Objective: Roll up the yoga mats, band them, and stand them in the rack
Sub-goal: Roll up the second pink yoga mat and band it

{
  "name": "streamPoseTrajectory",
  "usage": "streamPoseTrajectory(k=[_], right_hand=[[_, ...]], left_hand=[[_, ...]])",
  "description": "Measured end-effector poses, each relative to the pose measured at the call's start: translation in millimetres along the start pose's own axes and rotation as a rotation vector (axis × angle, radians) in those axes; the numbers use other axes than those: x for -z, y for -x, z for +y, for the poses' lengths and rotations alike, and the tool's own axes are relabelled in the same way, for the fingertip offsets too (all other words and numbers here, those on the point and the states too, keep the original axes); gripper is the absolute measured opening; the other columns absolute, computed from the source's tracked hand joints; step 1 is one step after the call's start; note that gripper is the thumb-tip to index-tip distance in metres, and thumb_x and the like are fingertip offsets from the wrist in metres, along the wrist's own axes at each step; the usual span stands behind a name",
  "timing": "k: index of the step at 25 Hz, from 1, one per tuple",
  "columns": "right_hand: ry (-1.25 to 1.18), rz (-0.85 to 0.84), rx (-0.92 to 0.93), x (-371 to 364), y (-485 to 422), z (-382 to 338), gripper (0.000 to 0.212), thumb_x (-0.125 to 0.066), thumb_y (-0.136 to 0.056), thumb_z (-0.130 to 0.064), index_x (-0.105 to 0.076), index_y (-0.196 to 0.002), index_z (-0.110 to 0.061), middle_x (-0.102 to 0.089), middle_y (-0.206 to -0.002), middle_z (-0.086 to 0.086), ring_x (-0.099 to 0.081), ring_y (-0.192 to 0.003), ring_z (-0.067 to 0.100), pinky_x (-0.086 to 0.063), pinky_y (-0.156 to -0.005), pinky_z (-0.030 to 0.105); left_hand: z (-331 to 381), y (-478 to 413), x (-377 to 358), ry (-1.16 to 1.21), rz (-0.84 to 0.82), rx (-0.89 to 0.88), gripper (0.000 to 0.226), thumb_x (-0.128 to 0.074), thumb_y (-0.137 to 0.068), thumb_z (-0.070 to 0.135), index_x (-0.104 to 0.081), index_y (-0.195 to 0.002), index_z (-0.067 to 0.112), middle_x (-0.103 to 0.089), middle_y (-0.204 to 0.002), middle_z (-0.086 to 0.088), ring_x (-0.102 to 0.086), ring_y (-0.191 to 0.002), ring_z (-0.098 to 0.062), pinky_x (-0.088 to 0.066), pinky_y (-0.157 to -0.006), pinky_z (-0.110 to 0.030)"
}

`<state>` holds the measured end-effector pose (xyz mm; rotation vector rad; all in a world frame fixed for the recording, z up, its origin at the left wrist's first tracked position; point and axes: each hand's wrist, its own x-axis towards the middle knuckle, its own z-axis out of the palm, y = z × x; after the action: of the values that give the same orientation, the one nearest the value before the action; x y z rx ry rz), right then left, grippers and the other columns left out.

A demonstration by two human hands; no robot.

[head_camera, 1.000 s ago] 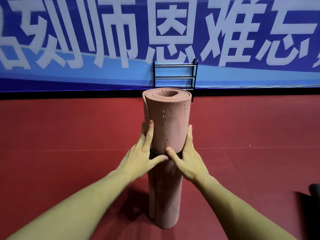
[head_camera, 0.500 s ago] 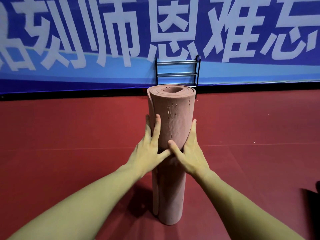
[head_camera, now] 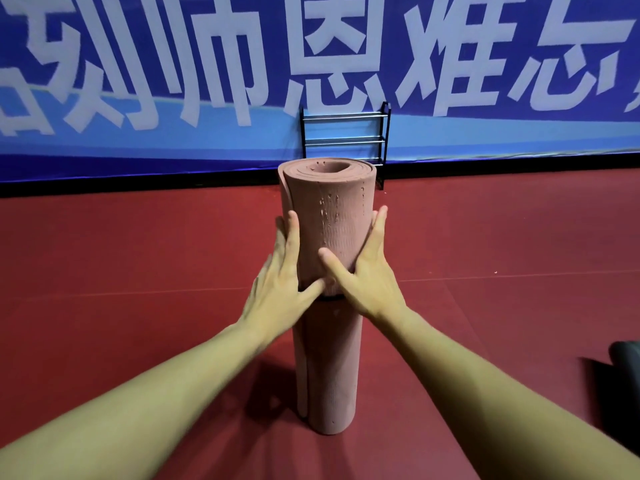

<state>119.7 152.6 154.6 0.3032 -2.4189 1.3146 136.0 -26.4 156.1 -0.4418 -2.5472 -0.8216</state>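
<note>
Left hand [head_camera: 280,282] and right hand [head_camera: 367,278] clasp the rolled mat [head_camera: 332,216], upright on the floor [head_camera: 138,271] well short of the rack [head_camera: 344,140]. Its band [head_camera: 329,298] sits mid-roll; if loose, the roll may spring open.

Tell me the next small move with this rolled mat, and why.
Probably lift the rolled mat off the floor and carry it toward the rack. It stands upright, a black band already shows at its middle, and the left hand and right hand grip it from both sides just above that band. The rack waits straight behind it.
</note>
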Motion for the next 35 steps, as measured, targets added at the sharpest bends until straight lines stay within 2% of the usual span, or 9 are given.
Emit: streamPoseTrajectory(k=[3, 6, 10, 16, 20, 23, 27, 31, 35], right_hand=[[0.008, -0.094, -0.019, -3, 11, 4, 0.118, -0.055, -0.084, -0.079, 0.04, -0.144, -0.045, -0.001, -0.171, -0.013, -0.028, -0.152, 0.019, -0.039, -0.115, 0.044], [-0.041, -0.143, -0.117, -19, 29, 15, 0.111, -0.052, -0.089, -0.074, 0.037, -0.148, -0.04, 0.006, -0.171, -0.011, -0.019, -0.155, 0.016, -0.034, -0.118, 0.04], [0.083, -0.261, -0.18, -18, 34, 30, 0.116, -0.048, -0.085, -0.082, 0.035, -0.151, -0.034, 0.013, -0.169, -0.014, -0.024, -0.154, 0.021, -0.038, -0.114, 0.042], [0.119, -0.042, -0.003, -9, 27, 23, 0.129, -0.062, -0.08, -0.078, 0.027, -0.156, -0.023, 0.013, -0.17, -0.003, -0.005, -0.157, 0.016, -0.02, -0.126, 0.041], [0.061, -0.084, 0.005, -19, 28, 11, 0.127, -0.067, -0.083, -0.07, 0.03, -0.155, -0.03, 0.019, -0.169, -0.009, -0.003, -0.157, 0.01, -0.027, -0.124, 0.038], [0.043, -0.102, -0.03, -31, 36, 20, 0.122, -0.064, -0.086, -0.071, 0.032, -0.153, -0.033, 0.019, -0.168, -0.012, 0.0, -0.156, 0.007, -0.029, -0.123, 0.042], [0.055, -0.203, -0.19, -30, 46, 35, 0.123, -0.06, -0.08, -0.08, 0.032, -0.152, -0.039, 0.023, -0.16, -0.028, -0.027, -0.153, 0.02, -0.043, -0.111, 0.041], [0.061, -0.1, -0.082, -29, 33, 29, 0.128, -0.063, -0.079, -0.079, 0.025, -0.157, -0.027, 0.01, -0.169, -0.011, -0.008, -0.157, 0.016, -0.022, -0.125, 0.046], [0.004, -0.127, -0.054, -25, 22, 28, 0.127, -0.066, -0.08, -0.075, 0.025, -0.157, -0.031, 0.018, -0.162, -0.024, -0.008, -0.155, 0.007, -0.029, -0.121, 0.036]], left_hand=[[-2, 6, 1, 0.117, -0.018, 0.083, 0.127, -0.078, -0.082, 0.048, 0.034, -0.142, 0.059, 0.004, -0.171, 0.008, -0.03, -0.15, -0.029, -0.043, -0.111, -0.047], [-9, 17, -6, 0.096, -0.026, 0.123, 0.122, -0.074, -0.086, 0.047, 0.034, -0.142, 0.059, -0.007, -0.171, 0.006, -0.038, -0.146, -0.035, -0.043, -0.111, -0.05], [-17, 27, -17, -0.018, -0.141, 0.126, 0.126, -0.071, -0.087, 0.051, 0.043, -0.139, 0.052, 0.004, -0.171, 0.005, -0.047, -0.137, -0.041, -0.046, -0.105, -0.045], [-5, 20, -16, -0.119, -0.033, -0.019, 0.128, -0.072, -0.083, 0.051, 0.041, -0.143, 0.049, 0.009, -0.169, -0.015, -0.006, -0.157, -0.027, -0.014, -0.126, -0.052], [-3, 14, -10, 0.043, -0.045, 0.054, 0.126, -0.076, -0.082, 0.034, 0.031, -0.142, 0.062, 0.015, -0.17, -0.005, -0.045, -0.136, -0.049, -0.047, -0.106, -0.051], [-8, 24, -16, -0.037, -0.092, 0.118, 0.121, -0.071, -0.087, 0.035, 0.033, -0.142, 0.062, 0.004, -0.171, -0.005, -0.057, -0.117, -0.053, -0.052, -0.096, -0.048], [-22, 39, -25, -0.151, -0.224, 0.094, 0.113, -0.062, -0.093, 0.053, 0.041, -0.139, 0.057, -0.003, -0.171, -0.007, -0.054, -0.127, -0.045, -0.045, -0.102, -0.044], [-27, 31, -20, -0.184, -0.149, 0.047, 0.114, -0.063, -0.09, 0.053, 0.039, -0.142, 0.053, 0.004, -0.17, -0.012, -0.031, -0.148, -0.039, -0.03, -0.119, -0.044], [-30, 10, -12, 0.042, -0.1, 0.062, 0.12, -0.074, -0.087, 0.043, 0.031, -0.142, 0.062, 0.006, -0.171, -0.004, -0.032, -0.148, -0.04, -0.04, -0.114, -0.049]])
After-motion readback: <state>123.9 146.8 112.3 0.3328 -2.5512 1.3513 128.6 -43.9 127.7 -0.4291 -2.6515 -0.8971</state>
